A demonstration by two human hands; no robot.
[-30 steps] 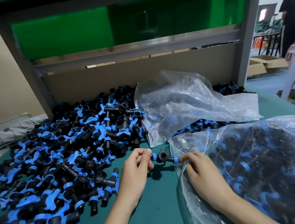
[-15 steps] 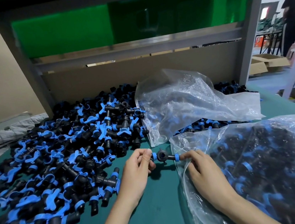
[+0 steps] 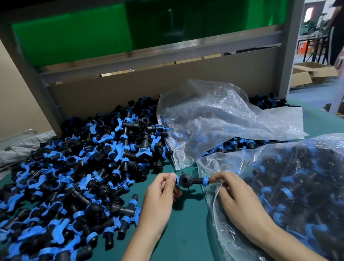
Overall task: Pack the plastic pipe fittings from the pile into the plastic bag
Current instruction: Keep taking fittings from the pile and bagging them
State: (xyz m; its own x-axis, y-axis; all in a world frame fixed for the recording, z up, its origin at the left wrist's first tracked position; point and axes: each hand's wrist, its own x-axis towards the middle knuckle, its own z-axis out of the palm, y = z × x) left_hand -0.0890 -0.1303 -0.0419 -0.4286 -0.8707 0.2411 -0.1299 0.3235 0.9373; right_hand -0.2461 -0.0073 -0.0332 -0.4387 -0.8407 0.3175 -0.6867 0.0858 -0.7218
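A large pile of black and blue pipe fittings (image 3: 81,176) covers the left half of the green table. Between my hands, just above the table, is one black tee fitting (image 3: 189,180) with blue rings. My left hand (image 3: 160,201) pinches its left end and my right hand (image 3: 238,200) pinches its right end. The clear plastic bag (image 3: 305,196), holding many fittings, lies at the right with its mouth under my right hand.
A second, crumpled clear bag (image 3: 219,120) rests on more fittings behind my hands. A grey shelf frame with a cardboard back panel (image 3: 161,84) closes off the far side. A person (image 3: 341,20) stands far right near cardboard boxes. Bare green tabletop (image 3: 181,248) shows between my forearms.
Both hands keep their hold on the tee fitting and have hardly moved. The fitting has turned slightly between my fingers.
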